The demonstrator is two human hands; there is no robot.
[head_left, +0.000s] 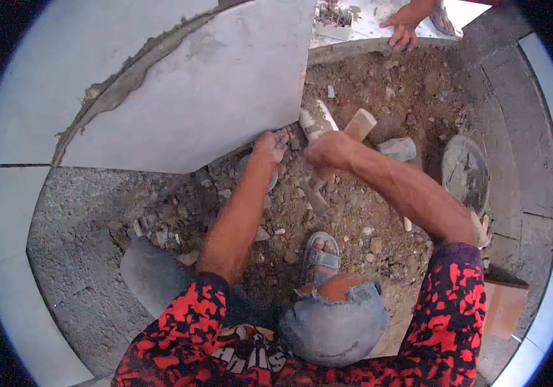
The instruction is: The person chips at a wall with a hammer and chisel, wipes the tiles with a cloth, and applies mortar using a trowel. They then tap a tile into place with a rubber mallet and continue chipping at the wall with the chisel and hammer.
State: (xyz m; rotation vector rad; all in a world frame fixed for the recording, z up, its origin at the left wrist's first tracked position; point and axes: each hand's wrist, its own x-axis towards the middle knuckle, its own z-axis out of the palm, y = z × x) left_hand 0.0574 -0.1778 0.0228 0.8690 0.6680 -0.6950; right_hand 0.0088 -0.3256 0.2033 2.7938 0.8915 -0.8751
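My right hand (329, 155) is closed round a wooden-handled tool (361, 122). Its pale handle sticks out up and to the right, and a curved, blade-like end (315, 197) shows below the fist. Close by on the left, my left hand (273, 144) has its fingers curled at the lower edge of a large pale tile (192, 97); what they grip, if anything, is hidden. Between the hands and just beyond them, a mud-smeared white pipe (318, 119) comes out of the soil. Loose earth and rubble (276, 238) lie beneath both hands.
Another person's hand (403, 26) rests on the far rim of the dug area. A round mortar-coated pan (465, 169) and a grey chunk (398, 149) lie to the right. A reddish-brown block (503, 306) stands at lower right. My sandalled foot (321, 255) is on the rubble.
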